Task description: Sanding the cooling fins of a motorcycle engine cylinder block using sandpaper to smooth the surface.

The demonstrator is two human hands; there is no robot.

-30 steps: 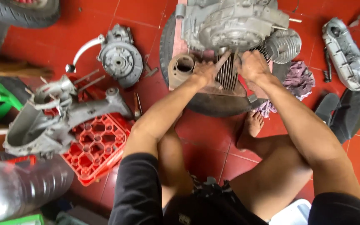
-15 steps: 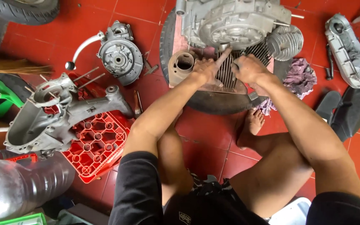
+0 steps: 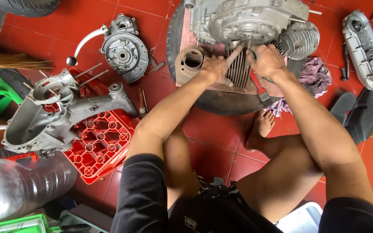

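Near the top centre of the frame, both hands work at a finned engine cylinder (image 3: 238, 69) that lies on top of a dark tyre (image 3: 221, 101), just below a large grey engine block (image 3: 247, 21). The left hand (image 3: 214, 67) lies against the cylinder's left edge with its index finger stretched out straight along the fins toward the block, the other fingers curled loosely; it presses rather than grips. The right hand (image 3: 267, 62) is clenched around the cylinder's right edge, knuckles up; whatever may be inside the fist is hidden. Touching the left hand on its left side stands a tan cylinder sleeve (image 3: 190, 64), so there is little room there. To the right, a second finned cylinder head (image 3: 298, 39) juts from the block, and a purple rag (image 3: 314, 77) lies at the tyre's right rim, crowding that side too. The red tile floor (image 3: 221, 138) below the tyre is open only between the person's bare foot (image 3: 262, 127) and knee. In the left of the frame a grey crankcase half (image 3: 61, 116) sits on a red plastic crate (image 3: 100, 142), well apart from the hands, with a round side cover (image 3: 124, 51) above it. A long grey engine cover (image 3: 365, 49) lies at the upper right edge.
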